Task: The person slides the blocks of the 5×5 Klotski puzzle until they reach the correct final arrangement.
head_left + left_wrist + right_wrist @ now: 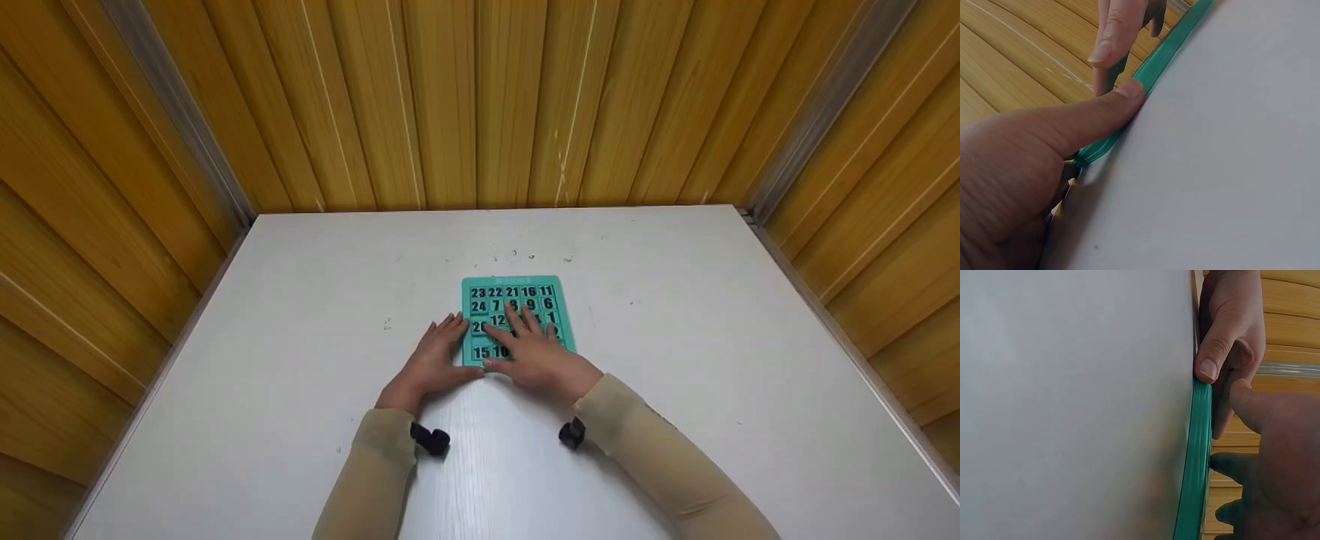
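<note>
A green number slide puzzle lies flat on the white table, its black-numbered tiles set in rows. My left hand holds it at the near left corner, fingers along the left side and thumb against the near edge. In the left wrist view that thumb presses on the green edge. Spread over the lower tiles is my right hand, its fingertips on the puzzle's face. It hides several numbers there. In the right wrist view, the right hand's fingers reach over the puzzle's edge.
The white table extends around the puzzle on all sides, with small dark marks beyond it. Wood-look panels wall the back and both sides. A black wrist strap piece shows at the left sleeve, another at the right.
</note>
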`<state>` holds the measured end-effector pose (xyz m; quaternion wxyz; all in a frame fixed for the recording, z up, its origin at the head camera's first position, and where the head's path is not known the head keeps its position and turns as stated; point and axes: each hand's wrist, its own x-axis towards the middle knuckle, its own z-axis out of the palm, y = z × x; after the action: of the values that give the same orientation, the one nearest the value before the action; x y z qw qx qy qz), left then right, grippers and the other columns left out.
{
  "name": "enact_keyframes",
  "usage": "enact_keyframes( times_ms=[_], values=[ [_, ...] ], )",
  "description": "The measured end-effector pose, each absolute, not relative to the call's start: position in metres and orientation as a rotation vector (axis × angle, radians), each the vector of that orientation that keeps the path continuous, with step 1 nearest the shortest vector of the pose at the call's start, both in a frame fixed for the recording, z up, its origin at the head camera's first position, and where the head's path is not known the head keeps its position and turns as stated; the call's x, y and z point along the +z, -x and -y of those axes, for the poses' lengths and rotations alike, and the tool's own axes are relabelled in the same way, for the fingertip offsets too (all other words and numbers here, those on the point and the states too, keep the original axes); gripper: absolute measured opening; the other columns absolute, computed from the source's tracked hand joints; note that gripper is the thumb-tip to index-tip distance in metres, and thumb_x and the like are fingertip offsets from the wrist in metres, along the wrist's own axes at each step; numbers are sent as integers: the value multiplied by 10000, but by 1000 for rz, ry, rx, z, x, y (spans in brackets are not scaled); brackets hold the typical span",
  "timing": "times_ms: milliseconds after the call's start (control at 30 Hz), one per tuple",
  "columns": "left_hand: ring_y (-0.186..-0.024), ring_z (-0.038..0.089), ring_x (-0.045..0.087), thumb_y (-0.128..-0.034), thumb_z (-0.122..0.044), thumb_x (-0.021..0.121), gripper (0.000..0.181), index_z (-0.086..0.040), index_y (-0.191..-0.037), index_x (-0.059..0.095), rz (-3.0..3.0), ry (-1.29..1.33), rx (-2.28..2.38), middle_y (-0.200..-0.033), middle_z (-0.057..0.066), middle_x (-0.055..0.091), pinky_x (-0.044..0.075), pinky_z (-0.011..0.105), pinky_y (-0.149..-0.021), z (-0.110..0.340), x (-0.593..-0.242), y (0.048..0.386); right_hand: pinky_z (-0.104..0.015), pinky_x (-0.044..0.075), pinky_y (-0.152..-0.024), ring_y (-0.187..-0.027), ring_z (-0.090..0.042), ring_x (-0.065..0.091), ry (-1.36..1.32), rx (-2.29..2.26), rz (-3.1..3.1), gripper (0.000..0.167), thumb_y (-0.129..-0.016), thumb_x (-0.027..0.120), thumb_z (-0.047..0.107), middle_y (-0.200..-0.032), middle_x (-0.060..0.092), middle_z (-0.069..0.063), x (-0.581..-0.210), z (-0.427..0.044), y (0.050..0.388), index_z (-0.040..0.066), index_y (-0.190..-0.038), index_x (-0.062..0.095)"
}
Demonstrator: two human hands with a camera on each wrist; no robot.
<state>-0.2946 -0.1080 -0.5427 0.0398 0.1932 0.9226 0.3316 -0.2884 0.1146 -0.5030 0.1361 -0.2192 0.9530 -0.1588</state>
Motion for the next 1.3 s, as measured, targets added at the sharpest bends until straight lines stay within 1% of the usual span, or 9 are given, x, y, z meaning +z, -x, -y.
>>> enact_keyframes(
  times_ms=[267, 433, 700, 833, 1000, 1200, 1300],
  values=[
    [-1610, 291, 193, -832, -507, 825, 983, -69, -1590, 376, -2833, -560, 1007, -1683, 125, 324, 79, 480, -1351, 108, -543, 296, -768, 36, -1242, -1613, -382, -98, 667, -446, -2742, 758, -992, 436, 706, -1754, -70, -78, -503, -117, 279, 360, -1638, 240],
    [-1609, 292, 198, -828, -493, 834, 988, -61, -1588, 375, -2831, -572, 1011, -1682, 129, 321, 78, 483, -1351, 108, -543, 295, -749, 33, -1255, -1614, -380, -97, 669, -442, -2738, 746, -996, 447, 694, -1756, -64, -69, -502, -118, 275, 371, -1636, 244],
    [-1608, 292, 202, -829, -472, 838, 982, -62, -1590, 371, -2833, -581, 1013, -1686, 130, 313, 89, 486, -1350, 109, -543, 295, -742, 35, -1259, -1613, -384, -99, 672, -445, -2721, 732, -1006, 449, 674, -1756, -56, -76, -499, -118, 274, 358, -1636, 252],
    [-1609, 291, 200, -836, -464, 835, 968, -59, -1587, 379, -2832, -583, 1018, -1686, 130, 315, 90, 489, -1350, 108, -543, 295, -738, 30, -1262, -1614, -371, -113, 657, -473, -2714, 724, -1010, 456, 661, -1756, -66, -64, -496, -118, 278, 346, -1634, 268],
    [-1610, 290, 197, -845, -439, 830, 950, -52, -1585, 378, -2832, -587, 1010, -1681, 129, 326, 81, 481, -1352, 107, -543, 295, -721, 23, -1273, -1616, -359, -122, 637, -472, -2722, 729, -1015, 440, 663, -1756, -80, -61, -495, -118, 287, 343, -1640, 248],
    [-1612, 286, 191, -849, -429, 832, 947, -53, -1587, 374, -2820, -576, 1011, -1686, 126, 316, 77, 474, -1353, 107, -542, 295, -774, 41, -1239, -1609, -405, -95, 623, -485, -2757, 741, -1028, 443, 634, -1751, -65, -119, -496, -112, 304, 292, -1650, 232],
    [-1612, 287, 187, -853, -432, 829, 948, -49, -1588, 369, -2818, -579, 1008, -1688, 129, 310, 78, 476, -1353, 107, -543, 295, -783, 49, -1233, -1607, -414, -97, 596, -493, -2763, 735, -1035, 451, 611, -1748, -73, -132, -498, -108, 313, 287, -1652, 220]
  ],
)
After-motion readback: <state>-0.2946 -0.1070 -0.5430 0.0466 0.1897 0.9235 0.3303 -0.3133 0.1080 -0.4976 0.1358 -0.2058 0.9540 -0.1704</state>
